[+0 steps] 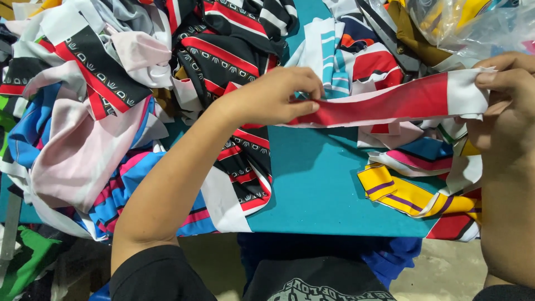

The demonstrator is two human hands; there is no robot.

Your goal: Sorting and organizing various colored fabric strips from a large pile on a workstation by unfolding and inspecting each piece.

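left hand (276, 97) is closed, pinching the left end of one red and white fabric strip (390, 103). the strip's long axis runs left to right, held taut above the teal table (317, 189). right hand (510, 95) is closed on the white right end. two hands, one strip held. loose fabric pile (111, 111) lies left; one yellow and purple band (401, 192) lies below the strip.
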